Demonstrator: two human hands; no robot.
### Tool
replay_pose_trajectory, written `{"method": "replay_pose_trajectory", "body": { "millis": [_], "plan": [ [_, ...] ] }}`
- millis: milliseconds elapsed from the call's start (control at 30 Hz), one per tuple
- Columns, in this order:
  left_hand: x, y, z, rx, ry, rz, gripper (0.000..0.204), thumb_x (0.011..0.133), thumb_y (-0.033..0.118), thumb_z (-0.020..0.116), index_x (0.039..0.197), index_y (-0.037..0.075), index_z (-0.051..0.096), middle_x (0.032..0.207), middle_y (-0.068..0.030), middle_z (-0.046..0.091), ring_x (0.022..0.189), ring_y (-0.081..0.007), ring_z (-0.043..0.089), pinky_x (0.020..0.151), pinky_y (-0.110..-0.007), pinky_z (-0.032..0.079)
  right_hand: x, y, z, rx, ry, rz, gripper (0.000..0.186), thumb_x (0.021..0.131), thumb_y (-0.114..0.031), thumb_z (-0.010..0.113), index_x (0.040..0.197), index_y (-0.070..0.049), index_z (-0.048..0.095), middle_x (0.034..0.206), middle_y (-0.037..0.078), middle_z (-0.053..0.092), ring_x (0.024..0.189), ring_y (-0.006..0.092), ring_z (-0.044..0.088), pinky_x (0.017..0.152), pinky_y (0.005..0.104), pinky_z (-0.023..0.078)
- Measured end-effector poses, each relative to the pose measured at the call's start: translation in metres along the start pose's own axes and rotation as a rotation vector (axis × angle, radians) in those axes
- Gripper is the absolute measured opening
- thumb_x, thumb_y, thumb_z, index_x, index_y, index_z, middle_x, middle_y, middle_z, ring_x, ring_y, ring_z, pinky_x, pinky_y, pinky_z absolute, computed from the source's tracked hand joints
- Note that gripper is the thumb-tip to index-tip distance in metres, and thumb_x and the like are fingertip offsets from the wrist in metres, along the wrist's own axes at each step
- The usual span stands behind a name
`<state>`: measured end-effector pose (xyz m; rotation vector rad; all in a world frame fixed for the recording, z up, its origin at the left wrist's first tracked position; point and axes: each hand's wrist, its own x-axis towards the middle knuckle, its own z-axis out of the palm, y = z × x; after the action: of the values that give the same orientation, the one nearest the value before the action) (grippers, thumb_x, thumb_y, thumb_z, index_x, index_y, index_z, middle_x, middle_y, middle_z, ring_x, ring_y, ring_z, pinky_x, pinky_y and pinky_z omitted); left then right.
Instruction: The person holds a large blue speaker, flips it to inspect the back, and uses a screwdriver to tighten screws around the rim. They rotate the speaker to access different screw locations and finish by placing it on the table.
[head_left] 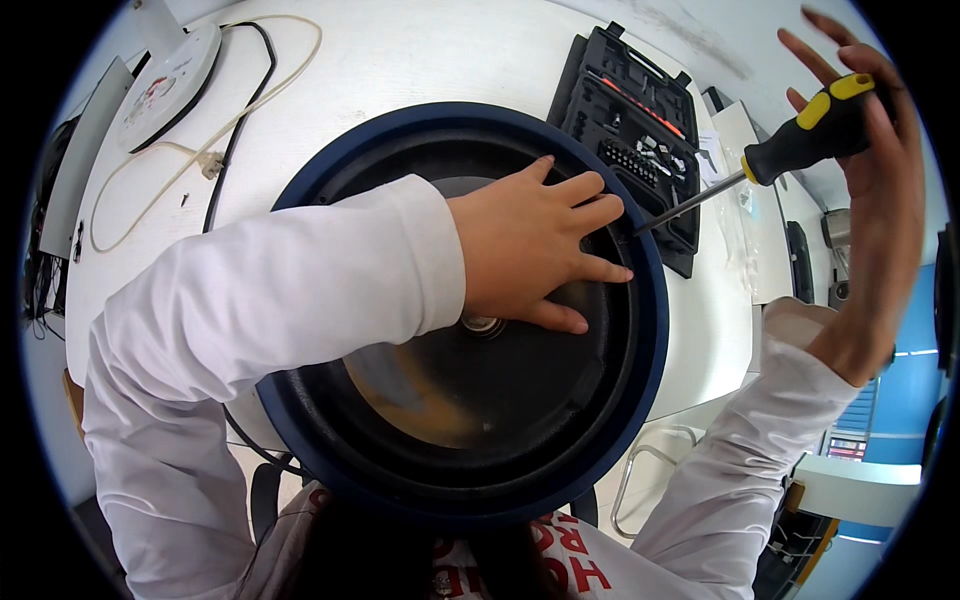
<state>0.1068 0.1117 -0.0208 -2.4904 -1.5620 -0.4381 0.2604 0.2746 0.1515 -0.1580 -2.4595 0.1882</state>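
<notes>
A large round black disc-shaped part (540, 390) with a dark blue rim rests against the table's front edge, close to my body. My left hand (530, 240) lies on its recessed face, fingers spread, partly covering a metal fitting (483, 325) at the centre. On the right, my raised right hand (885, 150) holds a screwdriver (810, 135) with a black and yellow handle, some of its fingers stretched out. The shaft slants down to the left, and the tip meets the upper right inner edge of the rim. Whether a screw sits under it, I cannot tell.
An opened black tool case (640, 110) with bits and sockets lies behind the disc on the right. At the far left stand a white round base (170, 85) and a cream cable (290, 85) with a plug. A small screw (184, 199) lies on the white table (370, 60).
</notes>
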Motion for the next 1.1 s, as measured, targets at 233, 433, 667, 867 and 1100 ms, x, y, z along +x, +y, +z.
{"method": "replay_pose_trajectory", "body": {
  "millis": [233, 433, 667, 867, 1100],
  "plan": [
    [-0.001, 0.001, -0.002, 0.001, -0.008, 0.008, 0.056, 0.088, 0.056, 0.053, 0.138, 0.030, 0.047, 0.123, -0.0147, 0.047, 0.121, -0.0312, 0.042, 0.102, -0.048, 0.037, -0.010, 0.000, -0.025, -0.049, -0.085, 0.065, 0.047, 0.091, -0.038, 0.053, 0.126, -0.006, 0.052, 0.116, 0.016, 0.061, 0.108, 0.0289, 0.062, 0.092, 0.0445, 0.050],
    [-0.001, 0.001, -0.001, -0.020, -0.004, -0.001, 0.056, 0.088, 0.055, 0.054, 0.138, 0.030, 0.047, 0.124, -0.0146, 0.047, 0.121, -0.0310, 0.042, 0.103, -0.048, 0.036, -0.008, -0.007, -0.004, -0.005, 0.045, 0.055, 0.055, 0.088, -0.040, 0.056, 0.130, -0.005, 0.050, 0.117, 0.017, 0.061, 0.107, 0.0302, 0.063, 0.093, 0.0481, 0.050],
    [-0.003, 0.001, -0.002, -0.016, 0.005, -0.011, 0.056, 0.088, 0.055, 0.054, 0.138, 0.030, 0.047, 0.123, -0.0141, 0.047, 0.121, -0.0308, 0.042, 0.103, -0.048, 0.036, 0.010, -0.001, -0.038, -0.081, -0.292, 0.192, 0.054, 0.088, -0.041, 0.057, 0.128, -0.006, 0.052, 0.110, 0.016, 0.064, 0.106, 0.0284, 0.064, 0.093, 0.0481, 0.051],
    [-0.002, 0.002, -0.001, -0.003, 0.011, -0.008, 0.056, 0.088, 0.055, 0.054, 0.138, 0.032, 0.046, 0.123, -0.0131, 0.047, 0.121, -0.0299, 0.042, 0.103, -0.048, 0.036, -0.006, 0.003, 0.001, -0.383, 0.114, 0.162, 0.030, 0.093, -0.032, 0.059, 0.108, -0.007, 0.061, 0.094, 0.007, 0.061, 0.081, 0.0121, 0.061, 0.080, 0.0277, 0.048],
    [-0.003, 0.000, -0.002, -0.008, -0.009, -0.012, 0.057, 0.087, 0.056, 0.055, 0.138, 0.032, 0.046, 0.122, -0.0126, 0.047, 0.119, -0.0287, 0.042, 0.103, -0.045, 0.037, -0.012, -0.015, -0.015, 0.130, -0.049, 0.047, 0.038, 0.095, -0.025, 0.047, 0.124, -0.001, 0.049, 0.127, 0.017, 0.053, 0.108, 0.0289, 0.062, 0.096, 0.0432, 0.048]
  ]
}}
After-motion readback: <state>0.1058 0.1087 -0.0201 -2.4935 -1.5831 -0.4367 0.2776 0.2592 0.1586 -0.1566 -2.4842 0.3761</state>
